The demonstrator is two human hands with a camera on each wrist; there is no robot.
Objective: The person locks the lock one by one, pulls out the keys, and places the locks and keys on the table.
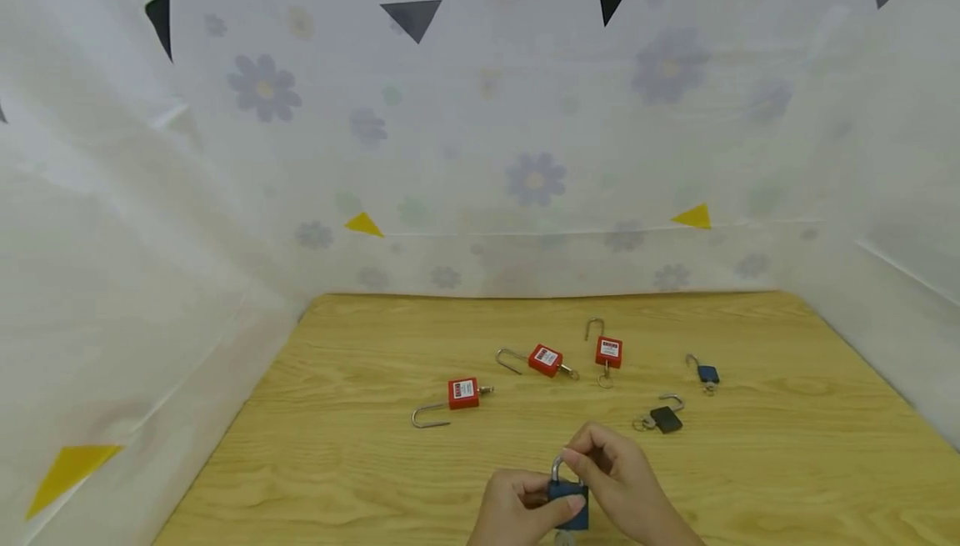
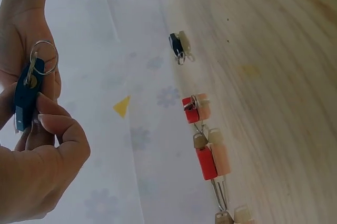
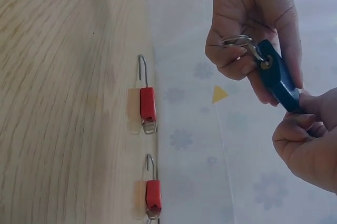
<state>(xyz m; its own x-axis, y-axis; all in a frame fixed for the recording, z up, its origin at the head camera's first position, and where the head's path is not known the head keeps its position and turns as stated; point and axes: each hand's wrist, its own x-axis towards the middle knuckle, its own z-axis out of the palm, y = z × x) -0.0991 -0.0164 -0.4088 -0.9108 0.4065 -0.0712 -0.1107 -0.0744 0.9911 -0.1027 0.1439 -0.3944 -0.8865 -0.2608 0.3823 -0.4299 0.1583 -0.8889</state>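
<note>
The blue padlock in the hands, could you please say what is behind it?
In the head view, fingers of the left hand reach behind the padlock; beyond is the wooden table. Its body hides their tips and part of the table.

On my right wrist feed, reading the clock from mid-view, I see the left hand (image 3: pixel 253 5) come in from one o'clock, gripping a dark blue padlock (image 3: pixel 280 80) at three between thumb and fingers. A key (image 3: pixel 256 51) juts from its keyhole toward ten, the ring (image 3: pixel 239 38) in front of those fingers. Between three and four I have the right hand (image 3: pixel 311 140), fingers curled at the padlock's lower end. Just off centre toward nine, a red padlock (image 3: pixel 148 104) lies on the wooden tabletop (image 3: pixel 68 97), open shackle toward twelve; a second red padlock (image 3: pixel 153 193) lies likewise at six.
</note>
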